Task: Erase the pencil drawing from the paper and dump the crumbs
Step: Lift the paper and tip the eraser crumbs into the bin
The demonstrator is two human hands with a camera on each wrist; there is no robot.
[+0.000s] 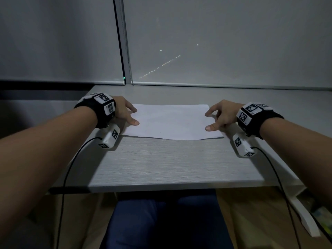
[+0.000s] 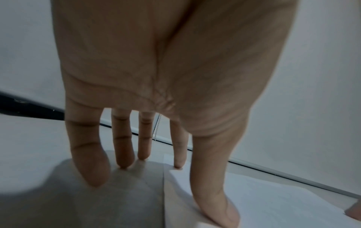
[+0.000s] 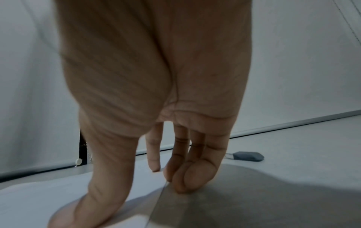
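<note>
Two bare hands frame a white paper (image 1: 170,121) lying flat mid-bench (image 1: 161,164). Left hand (image 1: 125,112) and right hand (image 1: 222,114) rest spread fingers (image 2: 125,148) on its side edges, thumbs on top, pinching nothing yet. No drawing shows, only a tiny speck. Lifting both edges evenly, sagging the middle, should keep crumbs from spilling. Small grey object (image 3: 248,156) sits behind.

No legible text, brand, or number was found. Only black-and-white coded marker squares stood on the wrist-worn camera units (image 1: 107,105), beside the paper (image 1: 170,121); these were unreadable.
</note>
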